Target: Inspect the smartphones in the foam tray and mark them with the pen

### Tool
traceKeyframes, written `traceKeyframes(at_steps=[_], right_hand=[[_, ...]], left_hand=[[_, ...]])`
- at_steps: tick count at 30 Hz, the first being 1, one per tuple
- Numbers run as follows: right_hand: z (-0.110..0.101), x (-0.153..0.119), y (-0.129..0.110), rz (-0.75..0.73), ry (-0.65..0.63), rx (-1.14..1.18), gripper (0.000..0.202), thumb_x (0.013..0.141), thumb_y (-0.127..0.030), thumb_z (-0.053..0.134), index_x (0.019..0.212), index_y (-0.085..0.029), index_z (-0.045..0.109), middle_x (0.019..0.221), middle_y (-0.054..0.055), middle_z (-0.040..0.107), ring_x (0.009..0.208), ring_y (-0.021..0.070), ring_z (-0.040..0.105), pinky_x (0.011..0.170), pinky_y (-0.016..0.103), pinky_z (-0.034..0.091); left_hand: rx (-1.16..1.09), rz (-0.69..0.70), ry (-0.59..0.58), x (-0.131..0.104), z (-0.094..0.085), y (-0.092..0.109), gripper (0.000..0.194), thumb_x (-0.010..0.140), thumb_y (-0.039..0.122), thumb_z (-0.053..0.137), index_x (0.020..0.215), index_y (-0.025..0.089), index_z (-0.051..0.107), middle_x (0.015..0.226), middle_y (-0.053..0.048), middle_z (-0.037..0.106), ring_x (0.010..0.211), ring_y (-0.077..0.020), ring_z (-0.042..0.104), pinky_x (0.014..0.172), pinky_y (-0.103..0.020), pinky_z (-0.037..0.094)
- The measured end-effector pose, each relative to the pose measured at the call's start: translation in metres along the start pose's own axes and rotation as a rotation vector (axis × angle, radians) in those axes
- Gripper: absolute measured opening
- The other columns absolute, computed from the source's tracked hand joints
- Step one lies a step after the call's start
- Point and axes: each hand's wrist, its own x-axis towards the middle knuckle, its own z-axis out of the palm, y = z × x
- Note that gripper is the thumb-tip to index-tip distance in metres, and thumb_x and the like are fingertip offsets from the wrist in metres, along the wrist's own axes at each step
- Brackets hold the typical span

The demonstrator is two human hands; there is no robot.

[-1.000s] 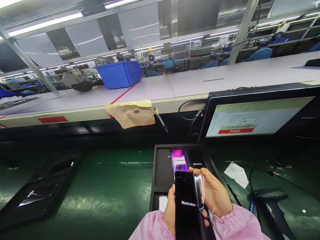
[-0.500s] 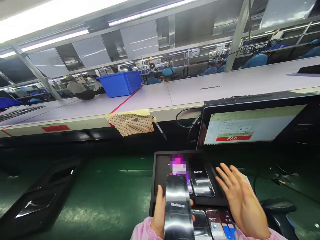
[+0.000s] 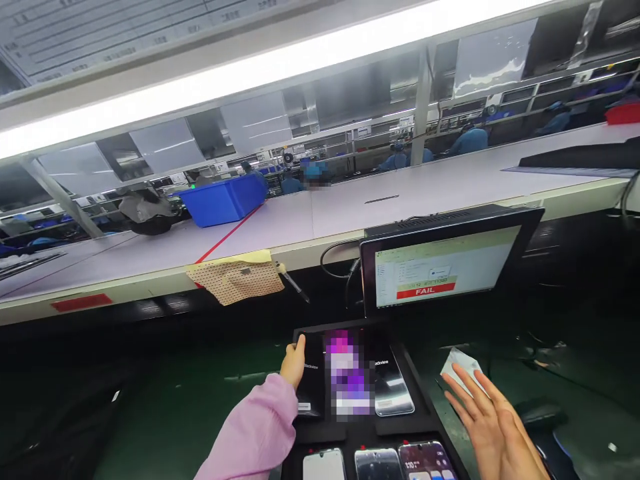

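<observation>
My left hand (image 3: 294, 363) grips the left side of a black smartphone (image 3: 313, 381) marked Blackview, which is at the upper left slot of a black foam tray (image 3: 423, 383). Its thumb shows; the other fingers are hidden. Beside that phone lie a smartphone with a blurred pink and purple screen (image 3: 347, 377) and another dark Blackview smartphone (image 3: 393, 383). In the near row are a white-screened phone (image 3: 324, 465), a dark glossy phone (image 3: 376, 463) and a lit phone showing 1:10 (image 3: 425, 460). My right hand (image 3: 495, 420) is open, right of the tray, holding nothing.
A monitor (image 3: 440, 267) showing FAIL stands behind the tray. Past my right fingertips is a white piece (image 3: 457, 365), near a dark handheld device (image 3: 540, 417). A perforated yellow sheet (image 3: 237, 277) and a pen (image 3: 295, 283) hang from the shelf; a blue bin (image 3: 220, 200) sits on it.
My left hand has moved the Blackview smartphone forward and left, from above the tray to its upper left slot. My right hand stays open. The camera view has shifted.
</observation>
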Motion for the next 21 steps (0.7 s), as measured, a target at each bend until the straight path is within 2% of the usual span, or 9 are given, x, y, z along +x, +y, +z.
traceKeyframes(at_steps=[4, 5, 7, 10, 12, 13, 15, 18, 21], right_hand=[[-0.027, -0.005, -0.016, -0.103, 0.148, 0.001, 0.040, 0.081, -0.051, 0.040, 0.114, -0.030, 0.048, 0.126, 0.007, 0.049, 0.114, 0.0296, 0.046, 0.100, 0.056, 0.027], [-0.040, -0.007, -0.017, -0.118, 0.192, -0.020, 0.040, 0.081, -0.050, 0.039, 0.115, -0.030, 0.047, 0.127, 0.007, 0.048, 0.115, 0.0288, 0.045, 0.101, 0.055, 0.026], [-0.071, -0.011, -0.012, -0.127, 0.275, -0.137, 0.042, 0.081, -0.050, 0.041, 0.118, -0.031, 0.043, 0.129, 0.006, 0.046, 0.118, 0.0271, 0.042, 0.103, 0.051, 0.025], [-0.121, -0.008, 0.018, -0.062, 0.351, -0.491, 0.054, 0.070, -0.055, 0.052, 0.114, -0.023, 0.045, 0.120, 0.011, 0.052, 0.116, 0.0303, 0.043, 0.101, 0.050, 0.029], [-0.143, 0.003, 0.047, -0.036, 0.297, -0.802, 0.049, 0.065, -0.057, 0.051, 0.098, -0.021, 0.054, 0.107, 0.013, 0.060, 0.106, 0.0343, 0.052, 0.096, 0.053, 0.035], [-0.148, 0.010, 0.060, -0.082, 0.184, -0.985, 0.042, 0.067, -0.054, 0.047, 0.093, -0.023, 0.057, 0.101, 0.012, 0.063, 0.101, 0.0338, 0.055, 0.092, 0.052, 0.039], [-0.147, 0.027, 0.082, -0.124, 0.107, -1.084, 0.030, 0.065, -0.046, 0.049, 0.083, -0.025, 0.060, 0.094, 0.010, 0.066, 0.098, 0.0331, 0.057, 0.091, 0.047, 0.041], [-0.134, 0.048, 0.096, -0.126, 0.118, -1.232, 0.022, 0.064, -0.036, 0.049, 0.076, -0.022, 0.060, 0.090, 0.017, 0.064, 0.096, 0.0412, 0.055, 0.081, 0.056, 0.039], [-0.133, 0.052, 0.096, -0.072, 0.152, -1.365, 0.017, 0.067, -0.032, 0.047, 0.074, -0.021, 0.057, 0.073, 0.019, 0.062, 0.076, 0.0431, 0.060, 0.065, 0.057, 0.040]], left_hand=[[0.222, 0.163, 0.092, -0.022, 0.018, -0.009, 0.076, 0.080, 0.046, 0.040, 0.136, 0.008, 0.005, 0.143, -0.020, 0.013, 0.130, -0.0272, 0.020, 0.105, -0.038, 0.016], [0.286, 0.224, 0.098, -0.031, 0.019, -0.014, 0.073, 0.080, 0.046, 0.039, 0.136, 0.010, 0.010, 0.145, -0.017, 0.003, 0.132, -0.0276, 0.014, 0.106, -0.038, 0.014], [0.634, 0.398, 0.098, -0.050, 0.018, -0.030, 0.067, 0.079, 0.051, 0.035, 0.131, 0.010, 0.028, 0.144, -0.016, 0.014, 0.132, -0.0311, 0.010, 0.106, -0.044, 0.010], [0.802, 0.334, 0.209, -0.063, 0.010, -0.053, 0.066, 0.081, 0.053, 0.022, 0.134, 0.014, 0.023, 0.144, -0.014, 0.016, 0.131, -0.0369, 0.011, 0.101, -0.058, 0.011], [0.774, 0.233, 0.246, -0.063, 0.005, -0.062, 0.068, 0.081, 0.054, 0.016, 0.135, 0.012, 0.019, 0.144, -0.015, 0.016, 0.129, -0.0377, 0.016, 0.099, -0.059, 0.016], [0.724, 0.181, 0.223, -0.061, 0.003, -0.063, 0.069, 0.082, 0.054, 0.014, 0.136, 0.012, 0.017, 0.143, -0.015, 0.019, 0.128, -0.0359, 0.023, 0.099, -0.055, 0.023], [0.628, 0.090, 0.172, -0.057, 0.001, -0.063, 0.068, 0.082, 0.054, 0.014, 0.137, 0.013, 0.014, 0.141, -0.015, 0.027, 0.122, -0.0323, 0.036, 0.095, -0.048, 0.033], [0.547, -0.001, 0.163, -0.052, -0.003, -0.062, 0.065, 0.083, 0.053, 0.016, 0.136, 0.015, 0.014, 0.132, -0.015, 0.041, 0.114, -0.0304, 0.047, 0.092, -0.044, 0.037], [0.481, -0.054, 0.157, -0.047, -0.007, -0.066, 0.062, 0.084, 0.049, 0.015, 0.132, 0.011, 0.027, 0.124, -0.017, 0.050, 0.113, -0.0293, 0.048, 0.093, -0.041, 0.036]])
